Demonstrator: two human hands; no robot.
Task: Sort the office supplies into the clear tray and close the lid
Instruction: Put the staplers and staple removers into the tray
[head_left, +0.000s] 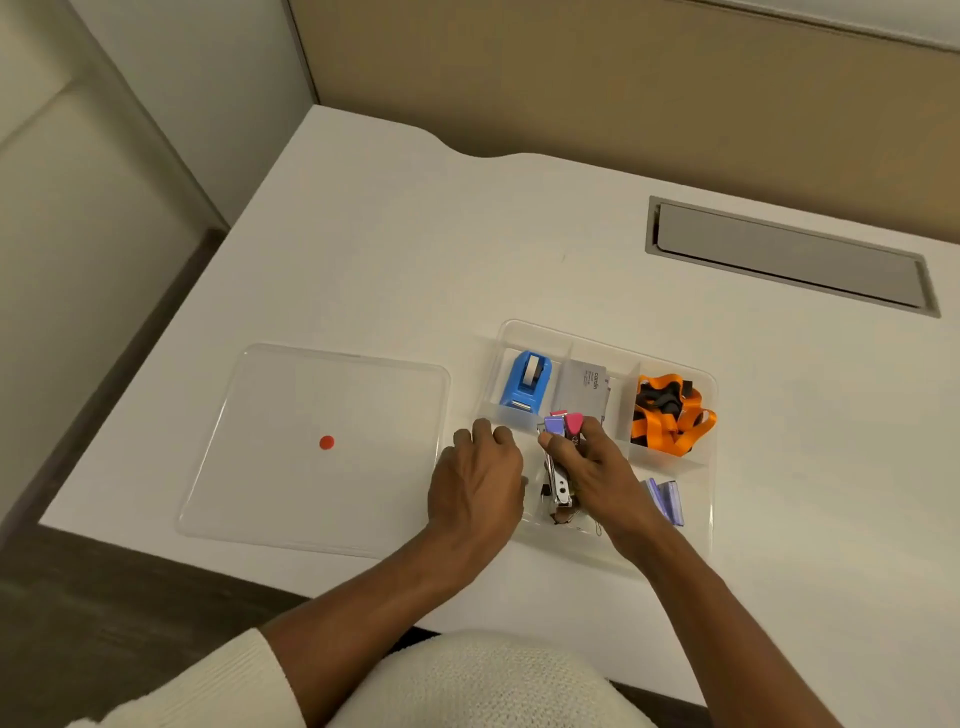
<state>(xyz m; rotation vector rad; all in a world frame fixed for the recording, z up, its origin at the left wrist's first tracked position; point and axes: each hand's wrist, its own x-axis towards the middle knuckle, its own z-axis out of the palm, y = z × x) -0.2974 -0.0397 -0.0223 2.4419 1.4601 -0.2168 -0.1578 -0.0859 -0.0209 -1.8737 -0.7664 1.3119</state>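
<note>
The clear tray (712, 395) stands on the white desk, right of centre. It holds a blue tape dispenser (525, 382), a grey card box (582, 387), orange and black lanyards (670, 415), purple clear sleeves (665, 499) and a metal stapler (560, 486). My right hand (597, 467) is inside the tray, pinching pink and purple binder clips (563, 423) above the stapler. My left hand (480, 475) rests curled on the tray's left edge, holding nothing that I can see. The clear lid (311, 447) with a red dot lies flat to the left.
A grey cable hatch (784, 254) is set in the desk at the back right. The desk's left edge drops off beside the lid. A beige partition runs along the back.
</note>
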